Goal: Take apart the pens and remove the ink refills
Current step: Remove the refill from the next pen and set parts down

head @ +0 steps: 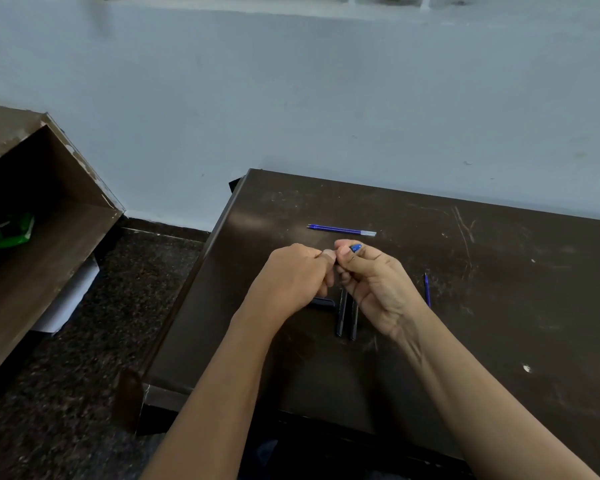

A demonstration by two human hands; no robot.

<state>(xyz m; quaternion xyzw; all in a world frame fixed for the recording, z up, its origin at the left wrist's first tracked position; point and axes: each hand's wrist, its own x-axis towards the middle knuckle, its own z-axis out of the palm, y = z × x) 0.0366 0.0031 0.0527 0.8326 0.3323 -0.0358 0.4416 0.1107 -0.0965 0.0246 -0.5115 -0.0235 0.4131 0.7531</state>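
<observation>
Both hands meet above the dark brown surface [499,271], approx. in its middle, near to the person. The right hand [374,285] pinches a pen [355,248] between thumb and first fingers; only its blue end shows, just past the thumb. The other fingers are curled in. The left hand [293,275] is closed like a fist, thumb on top, and its thumb tip touches the right hand's fingers. It grips the other part of the same pen, but the fingers hide this part, so I cannot tell how much of the pen is inside.

Under the hands, 2 dark pen barrels [342,317] lie on the surface side by side, almost touching, pointing toward the person. Their far ends are covered by the right hand. A short dark piece [323,302] lies just left of them, half under the left hand; what it is, I cannot tell.

Beyond the hands, 2 blue ink refills [342,230] lie together, parallel, w/ the clear ends to the right. A third blue refill [427,289] lies apart on the right side, and its near end is hidden behind the right wrist.

The surface has many scratches and some small white marks. To the left stands an open wooden shelf [49,237] w/ a green packet [13,230] inside, and smth white [73,292] is below it on the dark speckled floor [118,323]. Behind is a pale blue wall [291,98].
</observation>
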